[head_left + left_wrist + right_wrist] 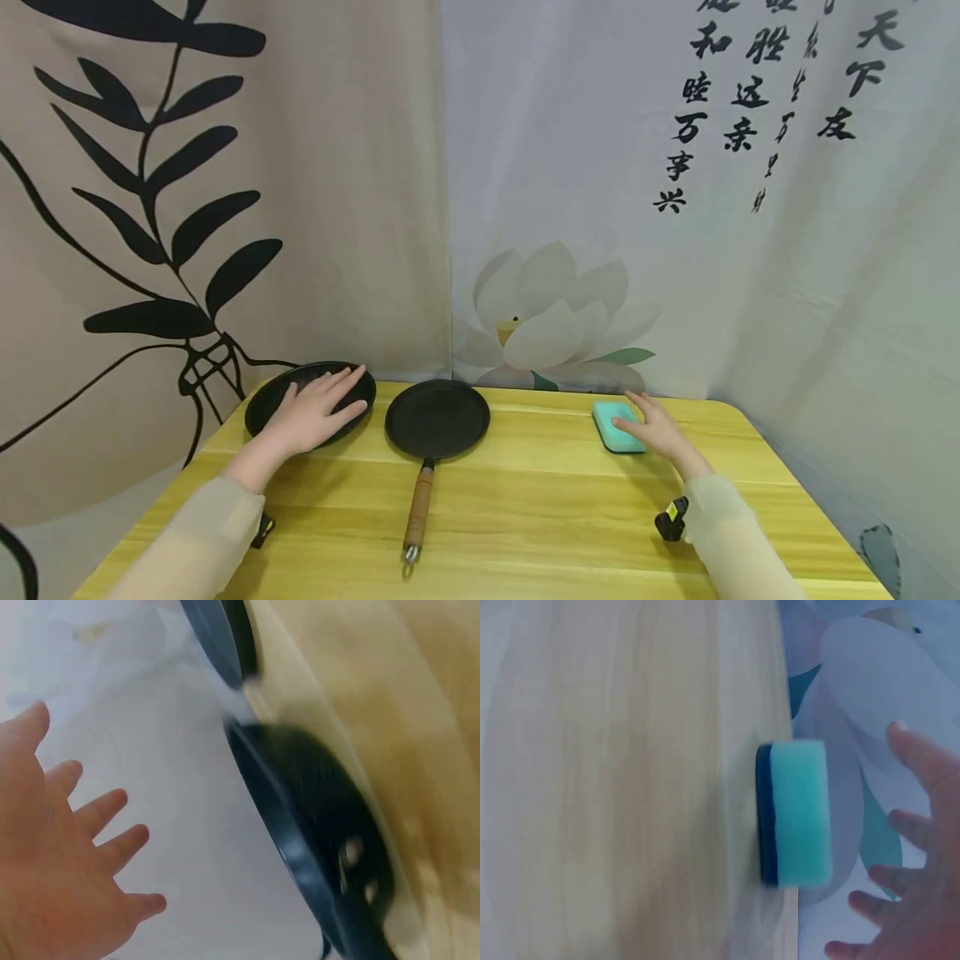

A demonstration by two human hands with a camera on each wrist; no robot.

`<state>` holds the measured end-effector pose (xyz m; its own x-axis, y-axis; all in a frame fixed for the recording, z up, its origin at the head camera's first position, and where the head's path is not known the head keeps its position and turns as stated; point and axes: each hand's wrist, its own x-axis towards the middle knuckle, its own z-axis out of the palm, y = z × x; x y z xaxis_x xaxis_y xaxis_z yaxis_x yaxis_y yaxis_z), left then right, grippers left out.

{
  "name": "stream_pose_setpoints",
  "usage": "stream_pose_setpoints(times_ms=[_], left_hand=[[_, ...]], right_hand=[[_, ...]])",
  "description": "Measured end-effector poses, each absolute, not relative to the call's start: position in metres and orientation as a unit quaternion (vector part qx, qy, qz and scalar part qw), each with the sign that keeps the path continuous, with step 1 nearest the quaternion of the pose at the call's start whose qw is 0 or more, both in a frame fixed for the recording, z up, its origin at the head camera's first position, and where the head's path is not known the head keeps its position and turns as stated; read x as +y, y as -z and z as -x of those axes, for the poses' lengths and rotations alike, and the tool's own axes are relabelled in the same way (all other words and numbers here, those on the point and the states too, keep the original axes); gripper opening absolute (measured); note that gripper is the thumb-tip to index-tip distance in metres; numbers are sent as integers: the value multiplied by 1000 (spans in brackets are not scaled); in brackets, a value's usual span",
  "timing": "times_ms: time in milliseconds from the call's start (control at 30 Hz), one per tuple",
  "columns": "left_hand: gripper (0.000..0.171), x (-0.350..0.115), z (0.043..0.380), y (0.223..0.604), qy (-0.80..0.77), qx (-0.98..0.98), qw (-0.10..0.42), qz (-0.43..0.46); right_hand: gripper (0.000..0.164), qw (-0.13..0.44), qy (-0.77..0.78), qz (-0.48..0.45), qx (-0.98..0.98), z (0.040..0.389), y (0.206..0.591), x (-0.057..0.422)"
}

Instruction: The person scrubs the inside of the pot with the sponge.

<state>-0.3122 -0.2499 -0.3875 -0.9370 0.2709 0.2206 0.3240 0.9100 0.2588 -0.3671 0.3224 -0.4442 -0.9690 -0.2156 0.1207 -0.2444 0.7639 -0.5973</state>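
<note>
A flat, round black pan [437,419] on a yellow wood-grain table [540,517].
The pan lies left of the table's middle, near its back edge, its brown wooden handle [420,508] pointing to the table's near side. Behind the table's left part hangs a beige cloth [360,183] printed with a black leafy branch [193,160]; behind its right part, a pale grey cloth [570,125] carries black brush-style characters [751,92] and, just above the table's back edge, a large white lotus print [557,304].
</note>
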Motion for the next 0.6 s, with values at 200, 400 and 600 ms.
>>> stream_pose_setpoints(times_ms=[200, 400, 600], left_hand=[[68, -218, 292, 404, 170, -962, 96, 190], [69, -196, 280, 417, 270, -943, 24, 193], [69, -178, 275, 428, 365, -918, -43, 148]], right_hand=[[79, -1, -348, -84, -934, 360, 446, 313], [77, -13, -376, -62, -924, 354, 450, 308], [75, -30, -409, -45, -911, 349, 449, 307]])
